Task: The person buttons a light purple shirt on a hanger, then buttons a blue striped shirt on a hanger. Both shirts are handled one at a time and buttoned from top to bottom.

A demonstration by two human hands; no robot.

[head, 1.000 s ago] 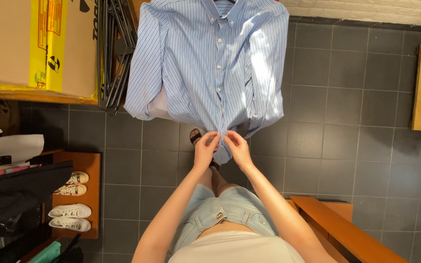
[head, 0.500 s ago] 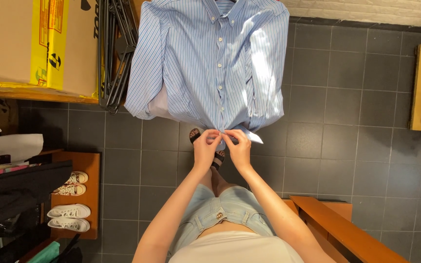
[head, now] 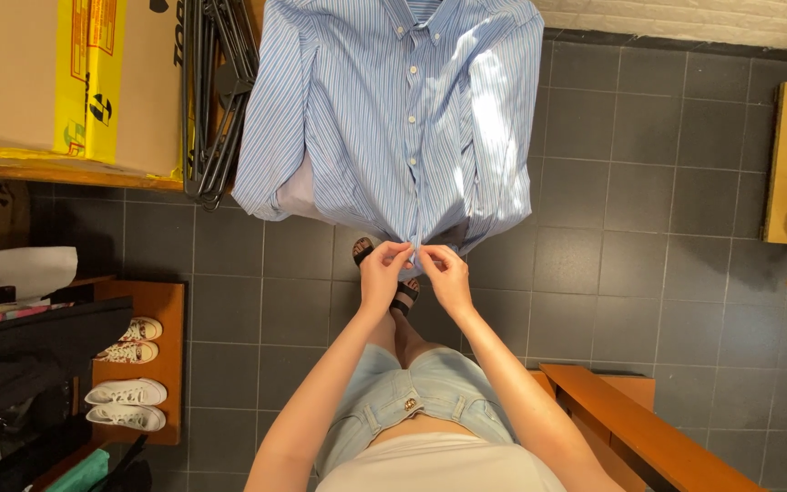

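A light blue striped button-down shirt (head: 393, 109) hangs in front of me, its front closed by white buttons. My left hand (head: 383, 271) pinches the bottom hem of the shirt on the left side of the button placket. My right hand (head: 446, 273) pinches the hem on the other side, close beside the left hand. Both hands meet at the lowest part of the placket. My sandalled foot (head: 403, 292) shows on the tiles just below them.
Black hangers (head: 216, 100) hang left of the shirt, next to a large cardboard box (head: 56, 77) on a wooden shelf. White and patterned shoes (head: 125, 378) sit on a low wooden rack at the left. A wooden bench (head: 649, 428) is at lower right. The floor is dark grey tile.
My two hands have stayed at the shirt's lower hem, shifting slightly with their fingers working at the bottom of the placket. The shirt hem has moved a little with them.
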